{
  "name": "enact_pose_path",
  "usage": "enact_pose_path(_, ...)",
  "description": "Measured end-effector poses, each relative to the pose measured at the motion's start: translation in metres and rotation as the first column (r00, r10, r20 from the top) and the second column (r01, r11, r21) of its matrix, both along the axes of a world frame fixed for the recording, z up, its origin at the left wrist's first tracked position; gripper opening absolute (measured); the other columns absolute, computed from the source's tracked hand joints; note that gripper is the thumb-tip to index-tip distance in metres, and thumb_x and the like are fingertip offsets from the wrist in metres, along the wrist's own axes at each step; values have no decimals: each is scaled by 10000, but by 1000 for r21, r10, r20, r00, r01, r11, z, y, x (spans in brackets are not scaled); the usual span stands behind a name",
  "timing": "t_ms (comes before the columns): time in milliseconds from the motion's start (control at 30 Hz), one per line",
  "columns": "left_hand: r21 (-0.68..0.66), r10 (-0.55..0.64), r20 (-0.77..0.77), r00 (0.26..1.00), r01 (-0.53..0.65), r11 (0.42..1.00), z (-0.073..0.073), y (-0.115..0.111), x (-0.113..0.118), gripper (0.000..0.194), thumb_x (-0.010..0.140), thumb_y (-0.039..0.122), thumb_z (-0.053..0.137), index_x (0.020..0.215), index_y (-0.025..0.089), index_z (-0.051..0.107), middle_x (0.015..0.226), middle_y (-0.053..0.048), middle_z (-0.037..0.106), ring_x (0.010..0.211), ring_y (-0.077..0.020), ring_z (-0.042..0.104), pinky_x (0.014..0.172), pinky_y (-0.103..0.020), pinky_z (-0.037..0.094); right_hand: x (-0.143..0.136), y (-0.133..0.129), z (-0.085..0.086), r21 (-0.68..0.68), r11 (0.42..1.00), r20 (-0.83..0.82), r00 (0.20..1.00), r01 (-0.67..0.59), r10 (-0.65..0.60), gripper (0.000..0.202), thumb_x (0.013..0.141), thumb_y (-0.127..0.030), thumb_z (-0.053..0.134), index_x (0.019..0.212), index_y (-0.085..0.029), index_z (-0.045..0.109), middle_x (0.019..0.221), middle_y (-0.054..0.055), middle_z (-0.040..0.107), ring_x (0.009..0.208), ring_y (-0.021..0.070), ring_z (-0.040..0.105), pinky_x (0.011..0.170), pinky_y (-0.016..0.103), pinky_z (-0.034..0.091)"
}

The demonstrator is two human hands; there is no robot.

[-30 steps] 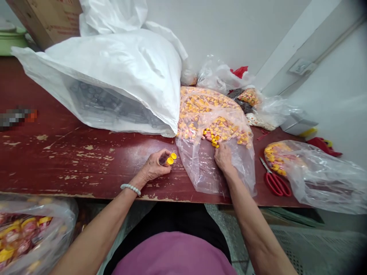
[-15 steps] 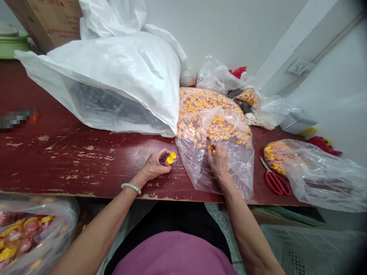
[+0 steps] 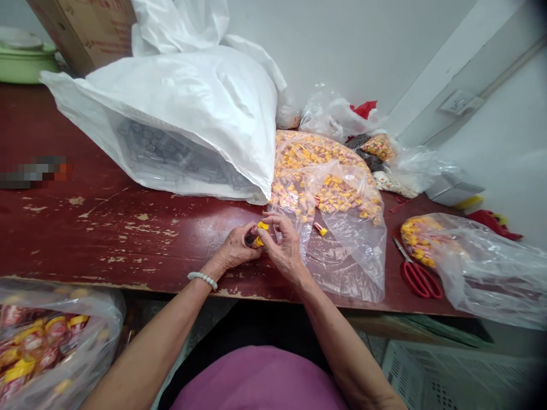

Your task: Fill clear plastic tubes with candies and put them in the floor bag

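Observation:
My left hand point(image 3: 237, 247) is closed around small dark reddish tubes with yellow caps point(image 3: 258, 242), held just above the red table. My right hand point(image 3: 284, 250) is right beside it, thumb and index finger curved about another yellow cap point(image 3: 262, 226) at the top of the held tubes. How far that piece sits inside the tube is hidden by the fingers. A single small red-and-yellow tube point(image 3: 319, 229) lies on the clear plastic bag point(image 3: 359, 273) right of my right hand. Many similar small yellow-topped pieces point(image 3: 325, 148) fill the bag's far part.
A large white sack point(image 3: 183, 85) with clear tubes in its mouth stands behind my left hand. Red-handled scissors point(image 3: 421, 279) and another bag of yellow pieces point(image 3: 416, 233) lie at right. Below the left table edge is a bag of yellow-lidded jars point(image 3: 34, 341).
My right hand has moved left from the clear bag to the tubes in my left hand. A small red-and-yellow tube now shows on the bag where it was. The view has shifted slightly.

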State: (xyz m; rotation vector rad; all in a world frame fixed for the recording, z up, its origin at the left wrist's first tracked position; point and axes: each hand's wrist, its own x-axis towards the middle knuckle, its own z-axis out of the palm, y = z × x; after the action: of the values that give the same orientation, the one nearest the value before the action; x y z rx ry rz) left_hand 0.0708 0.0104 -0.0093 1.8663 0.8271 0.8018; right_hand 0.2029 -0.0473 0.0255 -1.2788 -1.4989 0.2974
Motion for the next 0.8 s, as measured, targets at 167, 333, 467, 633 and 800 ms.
enact_pose_path(167,22,-5,-13,1000,6,1000,1,-1,0,235,580,155,577,809,149,523,688,52,505,610,-92,438,554,-196,358,5,25,19,10,998,-45,997,66,-65,186,892,-340,482,982,-209,577,1009,44,621,952,160,579,812,311,465)
enact_pose_path(333,-33,6,8,1000,-6,999,0,-2,-1,274,557,136,578,829,131,548,697,34,536,623,-105,466,566,-205,375,-14,81,21,72,993,187,977,89,-101,262,893,-382,503,1052,-179,555,1035,72,583,969,173,536,850,311,440)
enact_pose_path(467,-59,47,3,999,-46,997,-6,0,-1,230,535,131,596,761,126,553,641,32,533,586,-103,456,536,-208,361,-28,91,16,47,991,385,913,128,-137,324,897,-425,493,1112,-189,551,1100,91,565,1026,209,519,893,342,414)
enact_pose_path(633,-87,43,-28,999,-45,995,-7,0,-1,194,535,145,590,724,127,550,627,25,538,566,-107,447,514,-216,345,-35,81,16,14,1000,487,873,23,-27,352,894,-466,478,1129,-216,561,1125,80,567,1024,198,536,891,324,416)
enact_pose_path(800,-34,-38,11,999,39,999,1,-2,-1,232,542,134,558,771,140,528,658,46,492,599,-93,422,532,-195,326,-14,85,22,-12,1000,98,995,3,-2,359,943,-434,345,1039,-191,591,966,46,615,829,136,578,762,275,460)
